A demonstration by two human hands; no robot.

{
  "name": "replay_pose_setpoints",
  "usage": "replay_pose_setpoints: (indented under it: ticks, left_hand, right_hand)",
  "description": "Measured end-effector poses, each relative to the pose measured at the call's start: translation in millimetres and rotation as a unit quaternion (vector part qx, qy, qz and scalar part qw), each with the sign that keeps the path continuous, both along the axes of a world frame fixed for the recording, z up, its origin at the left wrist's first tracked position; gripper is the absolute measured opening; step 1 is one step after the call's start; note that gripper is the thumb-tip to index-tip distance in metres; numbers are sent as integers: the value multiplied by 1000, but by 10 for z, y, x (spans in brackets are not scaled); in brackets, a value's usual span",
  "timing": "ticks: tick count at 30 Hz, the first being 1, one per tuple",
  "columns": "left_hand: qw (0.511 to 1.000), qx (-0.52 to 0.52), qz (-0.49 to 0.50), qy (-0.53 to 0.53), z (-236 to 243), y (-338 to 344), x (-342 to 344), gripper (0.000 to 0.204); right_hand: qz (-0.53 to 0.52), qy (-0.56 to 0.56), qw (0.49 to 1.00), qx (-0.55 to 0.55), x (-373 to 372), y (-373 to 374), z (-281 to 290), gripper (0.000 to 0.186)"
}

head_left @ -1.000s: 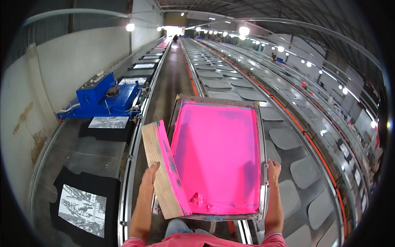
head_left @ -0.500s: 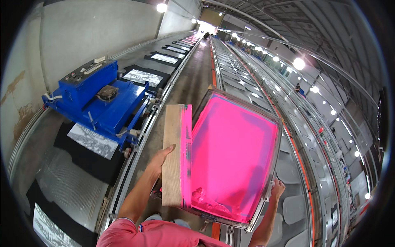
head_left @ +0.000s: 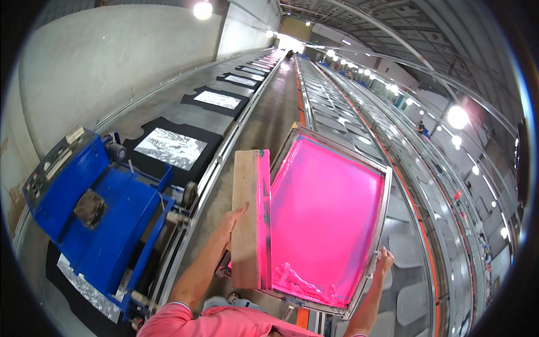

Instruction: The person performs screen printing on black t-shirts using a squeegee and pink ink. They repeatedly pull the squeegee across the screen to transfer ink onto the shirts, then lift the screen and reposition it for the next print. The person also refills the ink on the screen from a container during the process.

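Observation:
My left hand (head_left: 231,221) is closed around a wide squeegee (head_left: 246,219) with a plain wooden handle and a pink-smeared edge. The squeegee stands upright along the left side of a screen-printing frame (head_left: 387,188). Bright pink ink covers the mesh (head_left: 328,202), and a thick mound of ink (head_left: 300,285) lies along its near edge. My right hand (head_left: 385,259) has its fingers curled at the frame's right edge, beside a small metal fitting. The frame is tilted up in front of me, and part of my left hand's grip is hidden behind the wood.
At left, a blue wheeled machine (head_left: 120,210) with a round fan straddles a long table. Black garment pieces with grey-white prints (head_left: 171,147) lie along it. Right of the aisle (head_left: 275,106) runs another table with grey pads (head_left: 411,303) and an orange rail (head_left: 420,224).
The blue machine and printed garment pieces have come nearer and shifted toward the lower left as my view moved forward. Squeegee and frame stay in my hands, slightly farther right in view.

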State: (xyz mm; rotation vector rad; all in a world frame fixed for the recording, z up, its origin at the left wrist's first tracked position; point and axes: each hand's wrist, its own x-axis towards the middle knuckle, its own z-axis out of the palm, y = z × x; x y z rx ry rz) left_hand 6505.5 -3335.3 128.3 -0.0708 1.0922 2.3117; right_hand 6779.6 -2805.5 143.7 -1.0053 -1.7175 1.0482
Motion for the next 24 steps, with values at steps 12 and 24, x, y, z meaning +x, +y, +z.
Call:
replay_pose_setpoints:
  ticks: [12,24]
  left_hand:
    - [995,7,98,29,-69,1008,-3847,49]
    - [998,-47,-4,37,-34,3329,-7599,56]
  right_hand:
    - [124,30,992,-2,-4740,1326,-17,26]
    - [-14,41,999,-27,-7533,3275,-105,26]
